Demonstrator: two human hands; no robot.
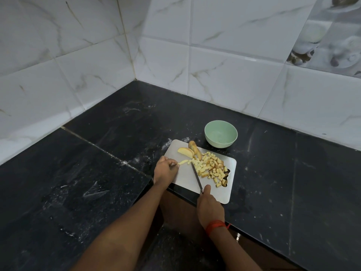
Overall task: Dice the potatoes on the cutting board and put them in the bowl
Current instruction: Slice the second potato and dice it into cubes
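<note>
Head view, looking down at a dark counter (pixel 117 133) with a pale cutting board (pixel 183 178) at its front edge. The hands are apart. The left hand (pixel 166 170) pinches the left end of a bundle of potato strips (pixel 183 162), which runs left to right towards the knife (pixel 196 177). The right hand (pixel 210 206), nearer the body, grips the handle; the blade crosses the strips' free right end, nearly square to them. Diced potato (pixel 213 169) is heaped right of the blade, uncut slices (pixel 187 152) lie at the far edge, and an empty green bowl (pixel 218 144) sits just beyond the board
</note>
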